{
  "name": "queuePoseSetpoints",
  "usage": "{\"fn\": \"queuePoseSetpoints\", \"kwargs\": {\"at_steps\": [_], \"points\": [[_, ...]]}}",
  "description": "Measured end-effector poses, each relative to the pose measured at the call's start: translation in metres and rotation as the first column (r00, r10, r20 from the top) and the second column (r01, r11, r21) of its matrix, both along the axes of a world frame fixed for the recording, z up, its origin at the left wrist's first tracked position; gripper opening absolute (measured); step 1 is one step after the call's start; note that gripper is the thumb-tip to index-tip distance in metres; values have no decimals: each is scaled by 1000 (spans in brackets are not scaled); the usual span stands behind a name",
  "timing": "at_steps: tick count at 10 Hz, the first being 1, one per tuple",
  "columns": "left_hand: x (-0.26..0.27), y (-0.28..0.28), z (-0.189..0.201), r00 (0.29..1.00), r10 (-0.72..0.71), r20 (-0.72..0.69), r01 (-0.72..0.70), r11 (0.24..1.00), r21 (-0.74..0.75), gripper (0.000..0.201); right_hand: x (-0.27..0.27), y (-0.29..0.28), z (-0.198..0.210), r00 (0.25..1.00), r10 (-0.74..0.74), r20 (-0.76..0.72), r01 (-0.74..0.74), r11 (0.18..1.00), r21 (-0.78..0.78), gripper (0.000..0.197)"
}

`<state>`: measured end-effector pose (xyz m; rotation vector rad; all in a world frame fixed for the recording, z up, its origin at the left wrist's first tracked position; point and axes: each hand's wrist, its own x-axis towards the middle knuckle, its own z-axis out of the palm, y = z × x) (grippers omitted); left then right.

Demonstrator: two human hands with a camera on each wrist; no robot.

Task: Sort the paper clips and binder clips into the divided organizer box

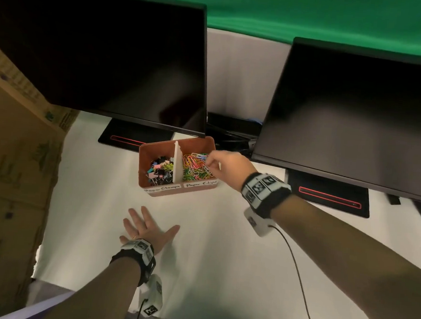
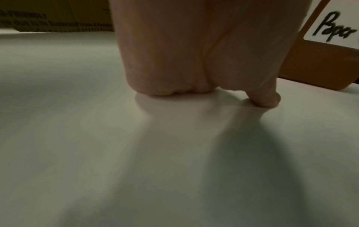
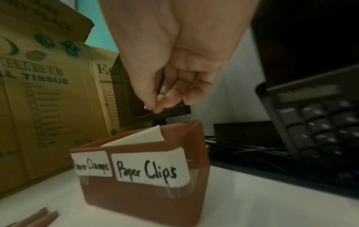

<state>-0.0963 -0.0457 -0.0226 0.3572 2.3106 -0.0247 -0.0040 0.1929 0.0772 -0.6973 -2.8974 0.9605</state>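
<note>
A brown organizer box (image 1: 152,189) (image 3: 145,199) stands on the white table, split by a white divider (image 1: 178,164) (image 3: 139,136). Its left compartment, labelled for clamps, holds binder clips (image 1: 160,170). The right one, labelled "Paper Clips" (image 3: 151,170), holds coloured paper clips (image 1: 195,169). My right hand (image 1: 212,160) (image 3: 155,104) hovers over the right compartment, thumb and forefinger pinched together, with a small shiny bit at their tips that looks like a paper clip. My left hand (image 1: 147,229) (image 2: 194,53) lies flat on the table in front of the box, fingers spread, holding nothing.
Two dark monitors (image 1: 100,52) (image 1: 357,114) overhang the box from behind, their stands (image 1: 126,138) on the table. Cardboard boxes (image 1: 12,170) (image 3: 38,92) line the left side. A keyboard (image 3: 320,122) and cables (image 1: 231,136) lie right of and behind the box.
</note>
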Motion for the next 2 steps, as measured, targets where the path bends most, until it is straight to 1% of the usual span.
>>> {"fn": "queuePoseSetpoints", "kwargs": {"at_steps": [1,2], "points": [[0,1,0,1000,-2,-14,2,1000,-17,117,-28,1,-6,993,-50,107,49,999,5,30],[0,0,-3,999,4,-33,-5,1000,-20,117,-24,0,-14,986,-164,32,167,982,-90,33]]}}
